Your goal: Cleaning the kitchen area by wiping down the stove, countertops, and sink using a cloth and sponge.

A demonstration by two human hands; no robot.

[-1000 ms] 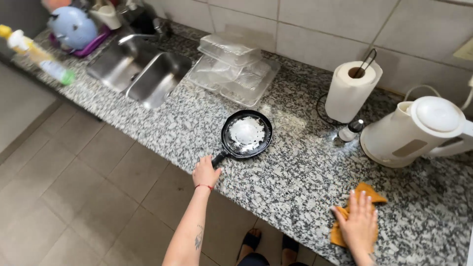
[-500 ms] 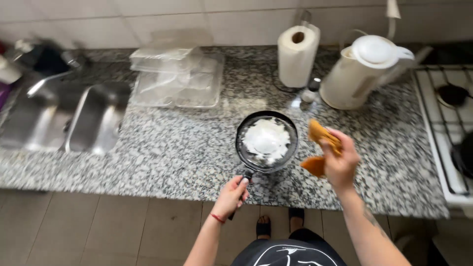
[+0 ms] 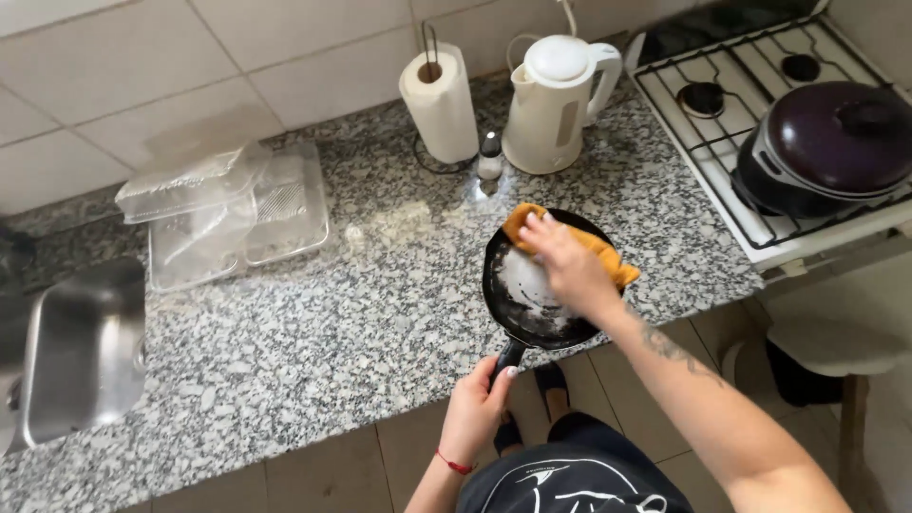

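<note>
A small black frying pan [image 3: 518, 313] sits on the speckled granite counter [image 3: 313, 332], coated inside with a white powdery layer. My left hand [image 3: 477, 407] grips the pan's black handle at the counter's front edge. My right hand [image 3: 562, 261] presses an orange cloth [image 3: 608, 256] into the pan's inside, over its far right side. The cloth spills past the pan's rim on the right.
A paper towel roll [image 3: 440, 106], a small shaker [image 3: 489, 158] and a white electric kettle [image 3: 556, 103] stand at the back. Clear plastic trays [image 3: 228, 214] lie left of them. A steel sink [image 3: 81, 356] is far left. A gas stove with a dark lidded pot [image 3: 826, 142] is right.
My right hand lifted the orange cloth off the counter, carried it to the pan and now presses it inside. My left hand stayed on the handle. The view swung right.
</note>
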